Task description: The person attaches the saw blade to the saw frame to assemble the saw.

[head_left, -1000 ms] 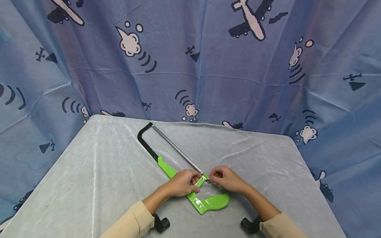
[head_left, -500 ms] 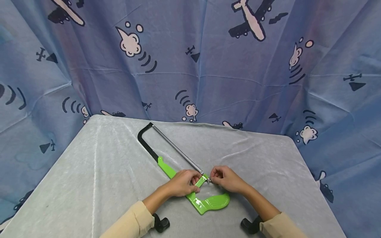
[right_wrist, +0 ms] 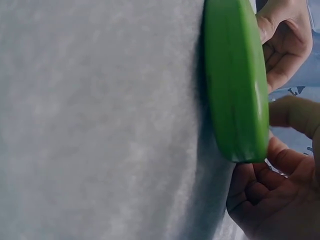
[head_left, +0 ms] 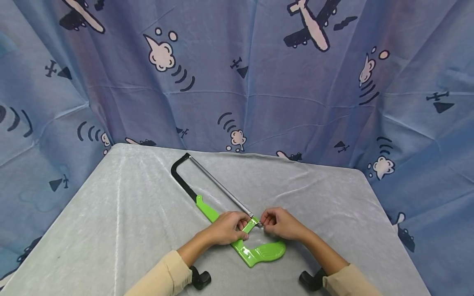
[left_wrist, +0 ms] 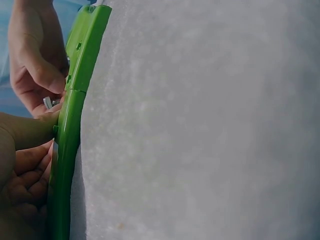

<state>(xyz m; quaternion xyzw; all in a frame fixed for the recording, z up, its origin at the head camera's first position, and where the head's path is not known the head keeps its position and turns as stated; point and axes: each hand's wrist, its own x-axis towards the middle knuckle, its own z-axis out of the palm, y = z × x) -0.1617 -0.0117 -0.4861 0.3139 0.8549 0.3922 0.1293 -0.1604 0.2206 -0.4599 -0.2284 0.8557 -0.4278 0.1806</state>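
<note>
A hacksaw (head_left: pixel 208 209) lies on the table with its black front arm toward the far left and its green handle (head_left: pixel 270 251) near me. Its silver blade (head_left: pixel 222 187) runs along the far side. My left hand (head_left: pixel 230 227) grips the green frame by the crosspiece, thumb on the near side; the left wrist view shows that thumb (left_wrist: pixel 30 131) on the green edge. With curled fingertips my right hand (head_left: pixel 282 223) pinches the small metal wing nut (head_left: pixel 260 225) at the blade's near end. In the right wrist view the handle (right_wrist: pixel 236 85) hides most of that contact.
A grey-white cloth covers the table (head_left: pixel 148 246). Behind it hangs a blue curtain (head_left: pixel 207 111) printed with planes and clouds. Black wrist mounts (head_left: pixel 201 278) sit beneath both forearms, close to the table's front.
The right fingers shift slightly around the wing nut, which has changed its angle. The left hand and the hacksaw stay put.
</note>
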